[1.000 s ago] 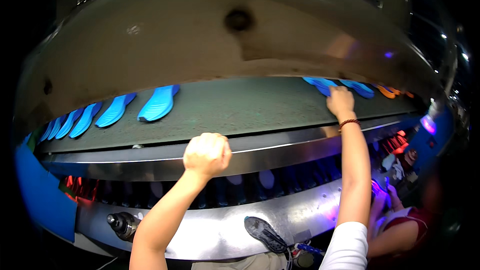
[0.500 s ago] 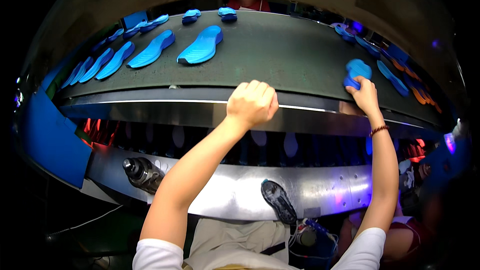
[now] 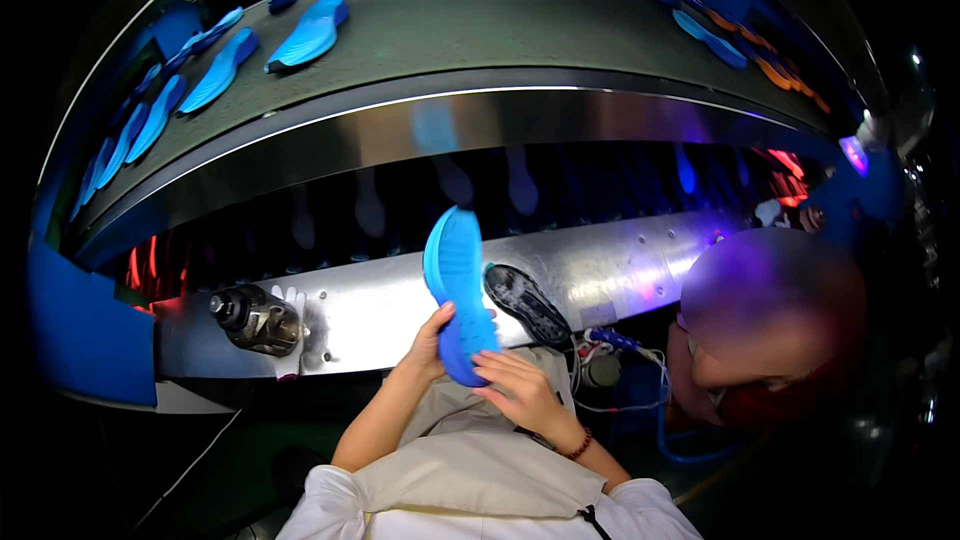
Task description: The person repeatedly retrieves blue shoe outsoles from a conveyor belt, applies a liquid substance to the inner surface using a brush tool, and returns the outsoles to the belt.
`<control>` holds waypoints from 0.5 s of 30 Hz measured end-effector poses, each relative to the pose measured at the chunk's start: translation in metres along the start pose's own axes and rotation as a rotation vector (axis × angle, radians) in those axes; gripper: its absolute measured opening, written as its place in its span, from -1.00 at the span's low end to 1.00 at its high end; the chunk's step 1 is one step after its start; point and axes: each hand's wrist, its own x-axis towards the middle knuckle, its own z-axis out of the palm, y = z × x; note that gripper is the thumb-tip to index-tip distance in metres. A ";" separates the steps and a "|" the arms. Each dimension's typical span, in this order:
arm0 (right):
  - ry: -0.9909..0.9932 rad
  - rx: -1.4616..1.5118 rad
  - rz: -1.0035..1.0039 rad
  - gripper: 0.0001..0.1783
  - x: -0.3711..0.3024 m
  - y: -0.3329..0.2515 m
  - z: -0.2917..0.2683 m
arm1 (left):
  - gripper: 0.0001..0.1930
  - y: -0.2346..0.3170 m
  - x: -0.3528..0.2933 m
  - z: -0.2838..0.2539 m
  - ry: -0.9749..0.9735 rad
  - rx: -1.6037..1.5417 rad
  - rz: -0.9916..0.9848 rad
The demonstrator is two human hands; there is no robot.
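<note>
Head view is showing both hands gripping a blue insole (image 3: 457,290) below the conveyor belt (image 3: 520,25): left hand (image 3: 432,340) is closing fingers around its lower edge, right hand (image 3: 520,388) is pressing fingers flat against its heel. Its long axis is standing nearly upright, with open room between it and the belt's steel rim.

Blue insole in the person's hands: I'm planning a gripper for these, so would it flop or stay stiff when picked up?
Likely light and fairly stiff: the blue insole stands upright, held only at its lower end by the left hand and right hand. Its thin curve suggests some flex.
</note>
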 end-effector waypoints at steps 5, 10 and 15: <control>0.415 1.090 1.341 -0.61 -0.076 0.088 0.045 | -0.50 -0.006 -0.046 -0.082 0.478 -0.025 -0.026; 0.728 1.467 1.628 -0.29 -0.133 0.162 0.045 | -0.57 -0.018 -0.092 -0.142 0.513 -0.165 0.109; 0.817 1.585 1.737 -0.36 -0.131 0.173 0.056 | -0.59 -0.038 -0.091 -0.160 0.673 -0.006 0.121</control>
